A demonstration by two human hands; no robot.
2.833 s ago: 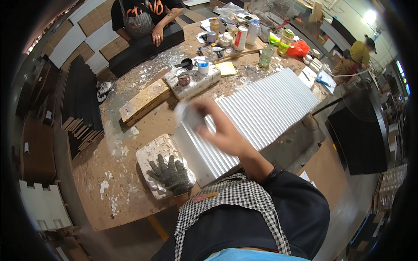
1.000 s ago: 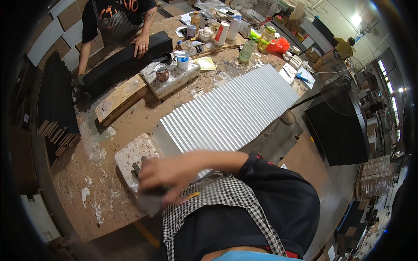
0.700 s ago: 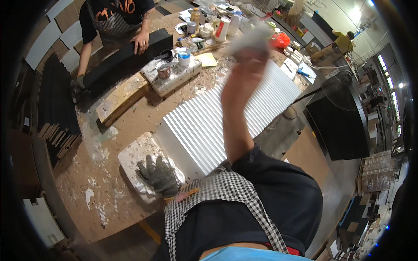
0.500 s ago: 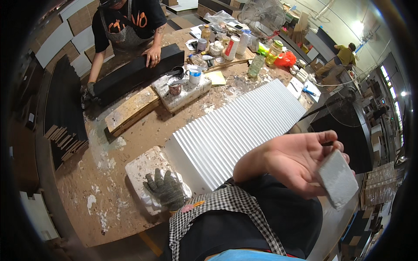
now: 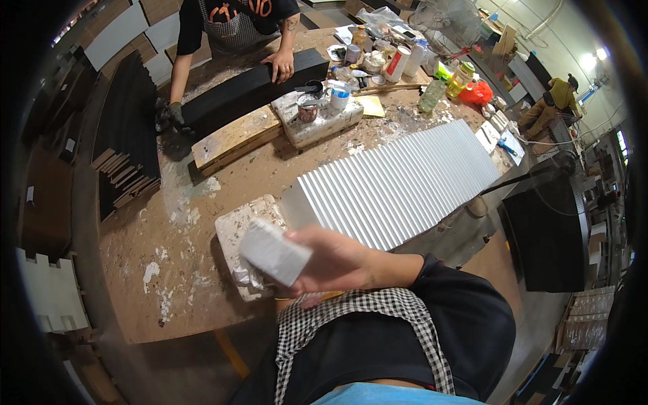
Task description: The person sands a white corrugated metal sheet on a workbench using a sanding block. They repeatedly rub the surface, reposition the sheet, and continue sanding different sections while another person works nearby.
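Observation:
My right hand (image 5: 334,262) grips a light-grey sanding sponge (image 5: 275,252), a flat block slightly blurred by motion. It hangs above a stained white padded slab (image 5: 231,233) at the near edge of the table. My left hand is almost wholly hidden behind the right hand and sponge, so its fingers do not show. A crumpled white cloth (image 5: 246,275) lies on the slab, close to it. Just beyond my right hand, a white fluted panel (image 5: 405,179) stretches away to the right, its near end beside the slab.
Across the paint-spotted table (image 5: 182,283), another person leans over a long black board (image 5: 250,94). A wooden beam (image 5: 236,140) and a second slab with paint cups (image 5: 317,133) lie between us. Bottles (image 5: 432,96) crowd the back. Stacked dark boards (image 5: 128,135) stand left.
My right hand has swung left with the sanding sponge, from right of my body to above the near slab. It now covers my gloved left hand. My view has shifted slightly.

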